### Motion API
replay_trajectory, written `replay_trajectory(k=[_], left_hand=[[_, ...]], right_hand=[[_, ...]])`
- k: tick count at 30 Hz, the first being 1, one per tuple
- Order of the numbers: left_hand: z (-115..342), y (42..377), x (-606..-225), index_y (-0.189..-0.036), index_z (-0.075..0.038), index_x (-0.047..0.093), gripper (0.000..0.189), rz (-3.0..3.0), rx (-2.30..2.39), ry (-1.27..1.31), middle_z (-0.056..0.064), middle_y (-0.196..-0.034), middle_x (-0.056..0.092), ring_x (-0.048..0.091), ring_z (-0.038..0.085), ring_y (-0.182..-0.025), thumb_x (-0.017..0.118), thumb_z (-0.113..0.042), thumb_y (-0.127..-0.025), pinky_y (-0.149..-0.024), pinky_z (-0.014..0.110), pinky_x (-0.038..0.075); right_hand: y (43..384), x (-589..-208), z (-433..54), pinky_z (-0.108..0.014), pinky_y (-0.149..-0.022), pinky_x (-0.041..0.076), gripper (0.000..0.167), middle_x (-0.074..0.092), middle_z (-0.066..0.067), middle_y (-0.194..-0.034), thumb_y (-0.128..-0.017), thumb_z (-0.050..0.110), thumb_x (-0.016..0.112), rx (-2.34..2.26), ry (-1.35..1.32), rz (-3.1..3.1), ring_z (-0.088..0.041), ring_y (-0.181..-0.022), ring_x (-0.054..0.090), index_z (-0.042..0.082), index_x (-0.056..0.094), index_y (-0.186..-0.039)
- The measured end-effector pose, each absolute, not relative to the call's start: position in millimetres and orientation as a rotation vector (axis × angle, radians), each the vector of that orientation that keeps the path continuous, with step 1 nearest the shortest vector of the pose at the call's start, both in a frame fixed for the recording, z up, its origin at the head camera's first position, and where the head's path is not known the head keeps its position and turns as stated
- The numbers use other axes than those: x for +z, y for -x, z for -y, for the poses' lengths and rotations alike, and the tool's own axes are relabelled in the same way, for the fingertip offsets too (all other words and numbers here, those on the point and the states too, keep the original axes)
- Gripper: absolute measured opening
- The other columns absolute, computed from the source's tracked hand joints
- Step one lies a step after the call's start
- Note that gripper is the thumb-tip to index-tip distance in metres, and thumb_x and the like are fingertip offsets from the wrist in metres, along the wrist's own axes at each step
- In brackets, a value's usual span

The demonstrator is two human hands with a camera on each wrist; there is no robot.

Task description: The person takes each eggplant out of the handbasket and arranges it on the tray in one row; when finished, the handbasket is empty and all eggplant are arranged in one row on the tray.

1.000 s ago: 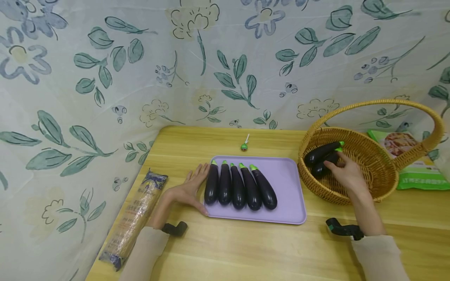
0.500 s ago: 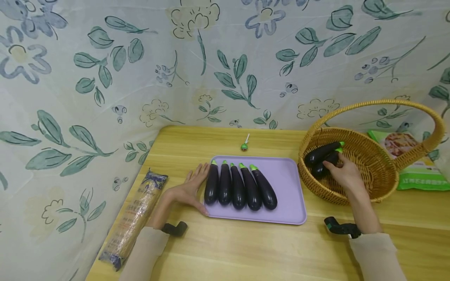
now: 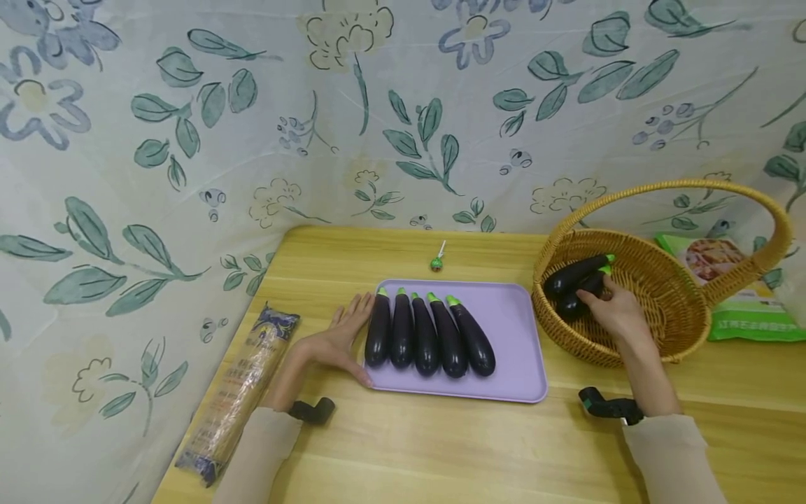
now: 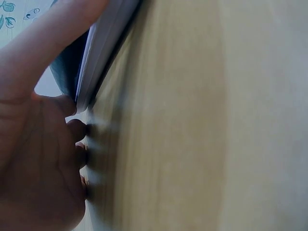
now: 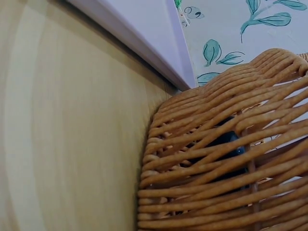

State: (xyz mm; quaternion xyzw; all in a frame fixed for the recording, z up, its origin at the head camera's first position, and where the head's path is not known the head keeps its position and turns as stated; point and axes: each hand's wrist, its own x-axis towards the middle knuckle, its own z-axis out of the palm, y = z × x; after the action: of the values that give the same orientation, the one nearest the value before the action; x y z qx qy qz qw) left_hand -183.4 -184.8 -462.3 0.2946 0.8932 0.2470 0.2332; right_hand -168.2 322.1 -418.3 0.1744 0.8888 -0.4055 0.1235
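In the head view, my left hand [image 3: 334, 346] rests at the left edge of a lilac tray [image 3: 513, 343], fingers extended and thumb near its front corner. The left wrist view shows the palm [image 4: 38, 163] beside the tray's side [image 4: 98, 53]. Several dark eggplants [image 3: 425, 343] lie side by side on the tray, green stems toward the wall. My right hand [image 3: 620, 311] reaches into a wicker basket [image 3: 693, 336] and grips an eggplant [image 3: 569, 306] there. Another eggplant [image 3: 573, 275] lies just behind it. Basket weave [image 5: 216, 187] hides the right hand in the right wrist view.
A lollipop [image 3: 437, 262] lies behind the tray. Along the table's left edge is a long clear-and-blue packet [image 3: 239, 395]. A green-and-white food bag [image 3: 755, 308] sits behind the basket, whose tall handle [image 3: 680, 183] arches over it. Patterned cloth [image 3: 403, 105] hangs behind.
My right wrist has shifted slightly left, with its hand still at the eggplant in the basket. The left hand, tray and its eggplants have stayed put.
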Motion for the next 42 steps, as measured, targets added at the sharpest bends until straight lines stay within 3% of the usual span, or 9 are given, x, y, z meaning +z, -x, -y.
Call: replay_trajectory(k=[4, 10, 21, 25, 29, 32, 34, 37, 42], left_hand=[[185, 184, -463, -0.163, -0.006, -0.017, 0.16, -2.453, 0.676, -0.816, 0.017, -0.171, -0.023, -0.023, 0.039, -0.159, 0.098, -0.05, -0.06, -0.128, 0.063, -0.013], [185, 184, -462, -0.163, -0.006, -0.017, 0.16, -2.453, 0.676, -0.809, 0.016, -0.172, -0.023, -0.023, 0.038, -0.159, 0.098, -0.051, -0.06, -0.128, 0.063, -0.013], [186, 183, -462, -0.164, -0.007, -0.016, 0.16, -2.46, 0.658, -0.804, 0.015, -0.172, -0.023, -0.023, 0.037, -0.159, 0.098, -0.052, -0.06, -0.128, 0.061, -0.013], [186, 183, -462, -0.164, -0.007, -0.015, 0.159, -2.46, 0.657, -0.804, 0.015, -0.172, -0.023, -0.023, 0.037, -0.159, 0.097, -0.052, -0.06, -0.128, 0.061, -0.013], [185, 184, -462, -0.164, -0.007, -0.016, 0.16, -2.459, 0.658, -0.805, 0.015, -0.172, -0.023, -0.023, 0.037, -0.159, 0.097, -0.052, -0.06, -0.128, 0.061, -0.013], [185, 184, -463, -0.163, -0.007, -0.016, 0.16, -2.458, 0.657, -0.805, 0.015, -0.172, -0.023, -0.023, 0.037, -0.159, 0.097, -0.052, -0.06, -0.128, 0.062, -0.013], [185, 185, -463, -0.163, -0.007, -0.017, 0.16, -2.457, 0.65, -0.805, 0.015, -0.172, -0.024, -0.024, 0.037, -0.159, 0.097, -0.052, -0.06, -0.128, 0.062, -0.013], [185, 185, -463, -0.164, -0.007, -0.016, 0.16, -2.458, 0.642, -0.807, 0.014, -0.172, -0.024, -0.024, 0.036, -0.159, 0.097, -0.052, -0.061, -0.128, 0.061, -0.013], [185, 185, -462, -0.164, -0.007, -0.016, 0.16, -2.459, 0.645, -0.801, 0.015, -0.172, -0.023, -0.023, 0.037, -0.159, 0.097, -0.052, -0.06, -0.129, 0.061, -0.013]], right_hand=[[168, -419, -324, -0.076, -0.115, 0.029, 0.083, 0.015, -0.044, -0.161, -0.109, 0.045, 0.04, -1.206, -0.509, -2.57, -0.064, -0.146, 0.019, 0.007, -0.011, -0.162], [168, -421, -324, -0.072, -0.109, 0.039, 0.081, 0.027, -0.043, -0.158, -0.109, 0.039, 0.042, -1.274, -0.487, -2.559, -0.058, -0.137, 0.039, 0.008, -0.01, -0.163], [171, -420, -320, -0.071, -0.114, 0.037, 0.08, 0.033, -0.04, -0.158, -0.109, 0.032, 0.046, -1.361, -0.518, -2.515, -0.051, -0.128, 0.057, 0.014, -0.009, -0.164], [170, -420, -320, -0.069, -0.115, 0.038, 0.08, 0.034, -0.04, -0.157, -0.108, 0.029, 0.048, -1.41, -0.517, -2.491, -0.028, -0.097, 0.075, 0.014, -0.007, -0.164], [166, -414, -322, -0.068, -0.114, 0.04, 0.078, 0.028, -0.04, -0.16, -0.109, 0.028, 0.045, -1.467, -0.486, -2.455, -0.004, -0.076, 0.071, 0.015, -0.008, -0.164], [163, -409, -326, -0.056, -0.105, 0.054, 0.078, 0.022, -0.039, -0.163, -0.109, 0.03, 0.045, -1.486, -0.441, -2.455, -0.001, -0.075, 0.071, 0.014, -0.008, -0.164], [162, -404, -329, -0.037, -0.093, 0.061, 0.08, 0.02, -0.039, -0.164, -0.109, 0.033, 0.047, -1.508, -0.407, -2.454, 0.0, -0.075, 0.072, 0.013, -0.007, -0.164], [159, -398, -333, -0.021, -0.066, 0.058, 0.081, 0.021, -0.039, -0.163, -0.109, 0.036, 0.049, -1.551, -0.353, -2.44, 0.001, -0.077, 0.073, 0.013, -0.003, -0.165], [151, -389, -338, -0.024, -0.079, 0.064, 0.077, 0.038, -0.028, -0.149, -0.109, 0.033, 0.05, -1.596, -0.228, -2.418, 0.004, -0.085, 0.071, 0.013, 0.002, -0.166]])
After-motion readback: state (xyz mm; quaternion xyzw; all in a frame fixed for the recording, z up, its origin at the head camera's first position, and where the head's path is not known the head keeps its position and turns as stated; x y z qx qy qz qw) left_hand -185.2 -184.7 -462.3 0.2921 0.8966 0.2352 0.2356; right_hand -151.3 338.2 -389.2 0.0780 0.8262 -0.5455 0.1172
